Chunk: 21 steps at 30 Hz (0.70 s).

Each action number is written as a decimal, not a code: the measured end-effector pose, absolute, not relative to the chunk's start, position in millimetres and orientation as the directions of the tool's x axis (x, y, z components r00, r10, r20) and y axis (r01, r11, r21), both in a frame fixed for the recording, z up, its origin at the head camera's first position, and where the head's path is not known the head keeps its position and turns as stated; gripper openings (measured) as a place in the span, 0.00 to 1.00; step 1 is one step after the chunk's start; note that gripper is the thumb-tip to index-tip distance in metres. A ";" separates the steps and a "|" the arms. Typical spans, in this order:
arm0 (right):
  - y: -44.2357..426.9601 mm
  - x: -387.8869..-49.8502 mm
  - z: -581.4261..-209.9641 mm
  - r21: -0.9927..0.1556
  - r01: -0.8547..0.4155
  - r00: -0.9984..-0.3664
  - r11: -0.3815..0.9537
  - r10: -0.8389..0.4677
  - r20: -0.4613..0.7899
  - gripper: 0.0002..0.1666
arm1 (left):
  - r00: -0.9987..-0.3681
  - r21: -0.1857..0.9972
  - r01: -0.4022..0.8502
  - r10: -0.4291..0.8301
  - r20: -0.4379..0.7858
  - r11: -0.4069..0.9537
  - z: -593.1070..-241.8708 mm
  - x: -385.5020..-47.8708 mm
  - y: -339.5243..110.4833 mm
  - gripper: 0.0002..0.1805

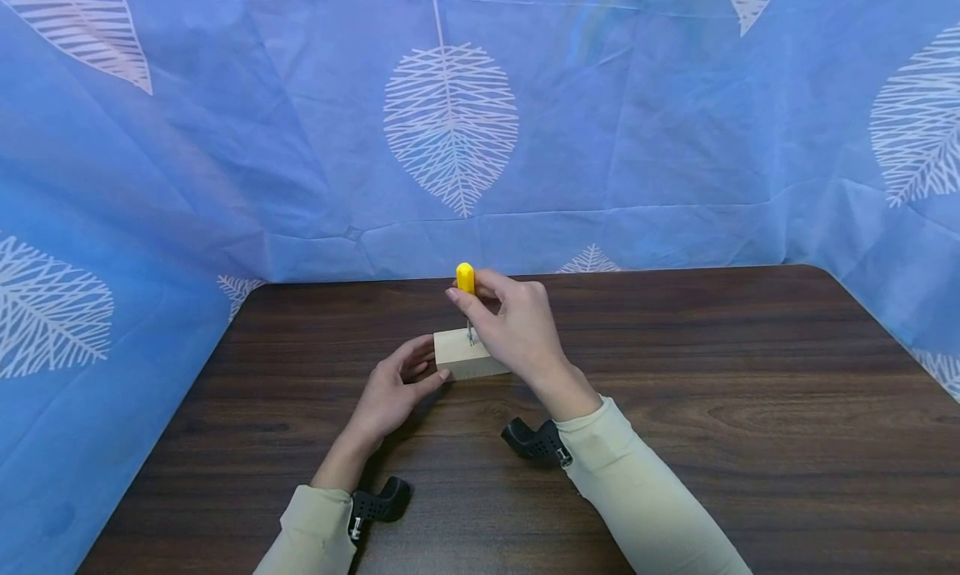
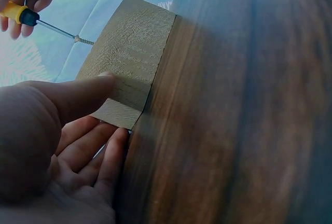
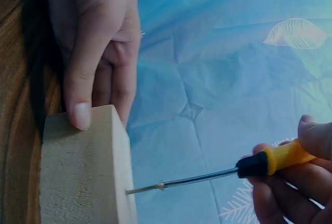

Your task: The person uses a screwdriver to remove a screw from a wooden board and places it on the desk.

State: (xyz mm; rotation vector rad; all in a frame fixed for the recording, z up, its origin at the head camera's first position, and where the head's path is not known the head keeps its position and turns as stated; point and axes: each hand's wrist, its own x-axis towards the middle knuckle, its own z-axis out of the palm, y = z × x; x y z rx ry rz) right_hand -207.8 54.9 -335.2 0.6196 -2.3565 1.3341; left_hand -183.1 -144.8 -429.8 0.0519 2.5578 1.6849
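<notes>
A pale wooden block (image 1: 471,365) lies on the dark table. My left hand (image 1: 390,396) grips its left end, with the thumb (image 2: 88,97) on the near face and the other fingers around the end. A screw (image 3: 145,189) stands out of the block's top face, its tip in the wood. Above it, my right hand (image 1: 521,321) pinches the yellow handle of a screwdriver (image 1: 465,278) between thumb and fingers. In the right wrist view the screwdriver's metal shaft meets the screw head, roughly in line with it.
The dark wood-grain table (image 1: 712,375) spreads around the block. A blue cloth (image 1: 315,125) with white leaf prints hangs behind the table and down its left side. Black wrist mounts (image 1: 532,438) sit on both cream sleeves (image 1: 637,475).
</notes>
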 end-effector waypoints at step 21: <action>55.0 -207.0 -337.7 -0.747 -0.531 -0.844 0.400 -0.176 0.506 0.11 | -0.996 0.925 0.007 0.089 -0.029 0.381 -428.0 -182.2 -145.0 0.32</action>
